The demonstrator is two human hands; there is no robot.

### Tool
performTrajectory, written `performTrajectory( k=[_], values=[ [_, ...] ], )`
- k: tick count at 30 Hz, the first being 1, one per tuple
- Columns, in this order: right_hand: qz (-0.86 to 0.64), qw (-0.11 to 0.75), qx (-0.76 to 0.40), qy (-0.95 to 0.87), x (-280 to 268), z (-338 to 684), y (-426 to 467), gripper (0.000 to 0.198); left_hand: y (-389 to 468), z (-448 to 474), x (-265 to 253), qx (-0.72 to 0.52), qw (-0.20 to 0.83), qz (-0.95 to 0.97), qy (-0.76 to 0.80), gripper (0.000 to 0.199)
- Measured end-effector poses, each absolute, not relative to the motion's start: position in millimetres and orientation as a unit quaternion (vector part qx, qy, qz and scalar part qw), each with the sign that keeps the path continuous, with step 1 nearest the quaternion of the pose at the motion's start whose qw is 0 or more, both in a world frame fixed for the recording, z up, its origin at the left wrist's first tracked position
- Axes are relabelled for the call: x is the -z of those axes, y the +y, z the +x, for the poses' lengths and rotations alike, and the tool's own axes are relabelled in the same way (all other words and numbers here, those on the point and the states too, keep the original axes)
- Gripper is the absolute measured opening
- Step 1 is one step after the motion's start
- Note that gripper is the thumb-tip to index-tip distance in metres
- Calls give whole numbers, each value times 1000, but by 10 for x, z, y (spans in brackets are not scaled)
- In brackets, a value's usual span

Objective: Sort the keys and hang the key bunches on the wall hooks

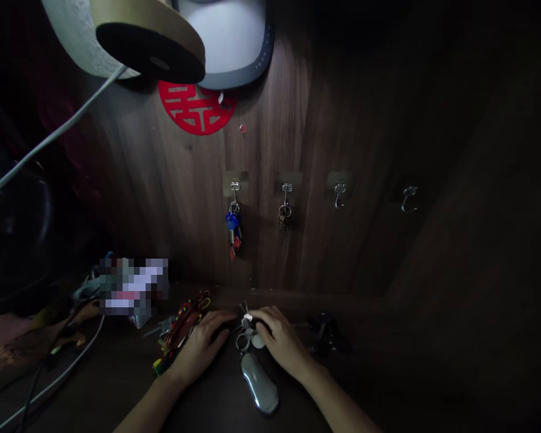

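A bunch of keys (247, 326) lies on the dark wooden surface between my hands. Its metal ring (242, 342) joins it to a smooth, shiny key fob (260, 385) nearer to me. A pale round tag (258, 341) rests by the ring. From the left, my left hand (204, 344) reaches toward the keys, palm down, fingers stretched out and holding nothing visible. My right hand (280, 338) lies at the keys' right side, its fingertips at the pale key head and its thumb by the round tag. Its fingers look extended and apart.
On the wooden wall are hooks: one holds keys with a blue tag (233, 222), another a small key bunch (284, 218). A bare hook (339, 195) follows. Left lie colourful cords (180, 331) and a white cable (79, 361). A dark object (327, 331) sits right.
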State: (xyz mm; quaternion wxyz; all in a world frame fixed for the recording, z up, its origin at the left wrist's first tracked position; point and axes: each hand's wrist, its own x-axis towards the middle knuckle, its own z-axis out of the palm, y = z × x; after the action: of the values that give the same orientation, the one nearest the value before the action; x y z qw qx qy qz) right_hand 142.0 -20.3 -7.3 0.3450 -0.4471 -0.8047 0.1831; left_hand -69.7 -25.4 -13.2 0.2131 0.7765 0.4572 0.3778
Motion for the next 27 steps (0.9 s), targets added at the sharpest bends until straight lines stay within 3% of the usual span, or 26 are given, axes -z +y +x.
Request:
performTrajectory(
  k=[4,9,20,27],
  values=[
    [-473,264,-148,-827,130,1418,-229,28,-213,-768,128,-442,174,722,503,29],
    [-491,261,-116,-823,178,1437,-236,27,-134,-938,100,-511,151,626,569,30],
    [-557,259,-21,-789,271,1537,-160,25,-117,-1104,35,-312,82,735,596,22],
    [-560,264,6,-785,335,1523,-133,24,-106,-1232,125,-299,59,768,563,14]
  ],
)
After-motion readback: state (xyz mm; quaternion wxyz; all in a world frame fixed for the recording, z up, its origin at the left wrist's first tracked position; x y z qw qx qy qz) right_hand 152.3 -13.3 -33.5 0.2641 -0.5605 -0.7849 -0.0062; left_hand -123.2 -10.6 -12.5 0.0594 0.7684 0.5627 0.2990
